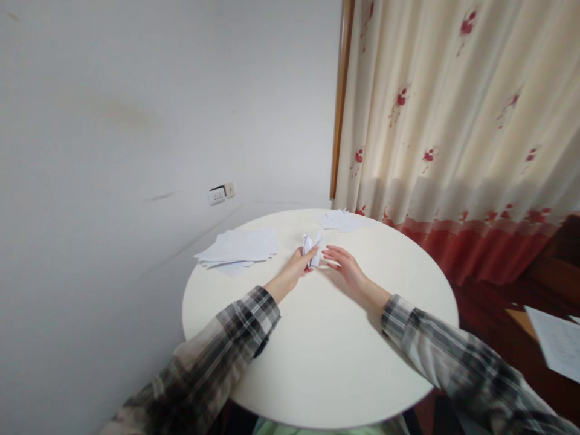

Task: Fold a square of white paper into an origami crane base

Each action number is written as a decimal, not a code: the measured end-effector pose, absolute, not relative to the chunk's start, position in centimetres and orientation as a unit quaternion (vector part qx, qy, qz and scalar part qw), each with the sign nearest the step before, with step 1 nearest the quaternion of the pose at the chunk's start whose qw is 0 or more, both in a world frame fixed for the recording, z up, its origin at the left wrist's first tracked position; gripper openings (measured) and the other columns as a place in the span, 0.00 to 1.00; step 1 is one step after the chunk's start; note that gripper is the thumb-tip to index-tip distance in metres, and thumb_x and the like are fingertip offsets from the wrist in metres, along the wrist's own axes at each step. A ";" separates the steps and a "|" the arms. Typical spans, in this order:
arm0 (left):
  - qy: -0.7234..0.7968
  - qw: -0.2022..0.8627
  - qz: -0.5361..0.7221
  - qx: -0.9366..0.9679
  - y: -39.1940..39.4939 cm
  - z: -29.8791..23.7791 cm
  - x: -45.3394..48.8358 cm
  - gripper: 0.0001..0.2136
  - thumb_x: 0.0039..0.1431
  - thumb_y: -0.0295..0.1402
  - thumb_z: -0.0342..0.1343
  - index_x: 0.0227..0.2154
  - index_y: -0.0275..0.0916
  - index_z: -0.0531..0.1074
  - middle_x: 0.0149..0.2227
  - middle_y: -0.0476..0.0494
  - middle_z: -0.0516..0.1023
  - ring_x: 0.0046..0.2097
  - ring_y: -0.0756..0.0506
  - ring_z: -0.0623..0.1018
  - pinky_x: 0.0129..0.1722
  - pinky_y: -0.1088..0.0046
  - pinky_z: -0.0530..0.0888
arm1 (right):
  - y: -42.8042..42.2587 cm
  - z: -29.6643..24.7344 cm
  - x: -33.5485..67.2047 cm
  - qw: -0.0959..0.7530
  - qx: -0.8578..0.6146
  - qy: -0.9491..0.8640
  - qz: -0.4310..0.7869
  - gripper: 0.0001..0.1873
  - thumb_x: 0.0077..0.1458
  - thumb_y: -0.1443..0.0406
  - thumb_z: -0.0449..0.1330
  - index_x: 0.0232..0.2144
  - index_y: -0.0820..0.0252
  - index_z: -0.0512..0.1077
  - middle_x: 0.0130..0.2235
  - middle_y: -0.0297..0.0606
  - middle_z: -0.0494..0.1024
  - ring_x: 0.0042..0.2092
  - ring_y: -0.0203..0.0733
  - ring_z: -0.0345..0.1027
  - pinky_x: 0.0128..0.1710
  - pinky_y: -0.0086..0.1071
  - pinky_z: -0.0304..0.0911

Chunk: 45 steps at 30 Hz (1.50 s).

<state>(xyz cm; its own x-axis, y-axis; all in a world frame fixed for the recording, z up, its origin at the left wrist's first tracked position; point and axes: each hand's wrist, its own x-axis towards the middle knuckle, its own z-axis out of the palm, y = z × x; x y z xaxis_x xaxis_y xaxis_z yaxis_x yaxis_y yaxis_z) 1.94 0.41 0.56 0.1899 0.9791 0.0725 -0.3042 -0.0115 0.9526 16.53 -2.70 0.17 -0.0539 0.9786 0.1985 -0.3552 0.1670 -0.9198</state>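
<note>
A crumpled, folded piece of white paper [312, 249] is held up over the middle of the round white table [317, 362]. My left hand [296, 267] grips it from the left, thumb across its front. Just to the right of the paper, my right hand [347, 266] is open, its fingers apart and pointing toward the paper. A small gap seems to separate those fingertips from the paper. Part of the paper is hidden behind my left fingers.
A stack of white sheets [242, 244] lies on the table's left side. More white paper pieces [342, 220] lie at the far edge. Behind stand a white wall with a socket [217, 196] and a floral curtain [435, 121]. Printed paper [557, 344] sits at the lower right.
</note>
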 end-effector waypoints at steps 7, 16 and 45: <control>0.371 0.550 0.411 0.625 0.6 -1.1 1.9 0.20 0.49 0.50 0.51 0.34 0.37 0.65 0.21 0.49 0.71 0.19 0.53 0.70 0.15 0.81 0.57 | -3.0 0.2 15.9 0.604 -0.331 -0.492 0.533 0.14 0.39 0.60 0.64 0.31 0.59 0.71 0.35 0.36 0.74 0.35 0.36 0.67 0.39 0.33 0.60; 0.421 0.456 0.481 0.619 0.1 0.4 1.3 0.14 0.52 0.40 0.53 0.38 0.37 0.63 0.29 0.49 0.70 0.23 0.54 0.72 0.20 0.81 0.64 | -2.8 0.7 16.4 0.620 -0.356 -0.511 0.477 0.07 0.38 0.65 0.62 0.26 0.57 0.72 0.30 0.32 0.74 0.33 0.36 0.66 0.36 0.31 0.59; 0.367 0.421 0.584 0.589 0.2 0.1 1.0 0.11 0.45 0.38 0.56 0.30 0.36 0.66 0.28 0.49 0.71 0.27 0.51 0.72 0.28 0.76 0.68 | -2.3 -0.2 16.5 0.655 -0.376 -0.590 0.284 0.06 0.43 0.63 0.60 0.23 0.59 0.67 0.25 0.32 0.70 0.30 0.36 0.64 0.33 0.31 0.61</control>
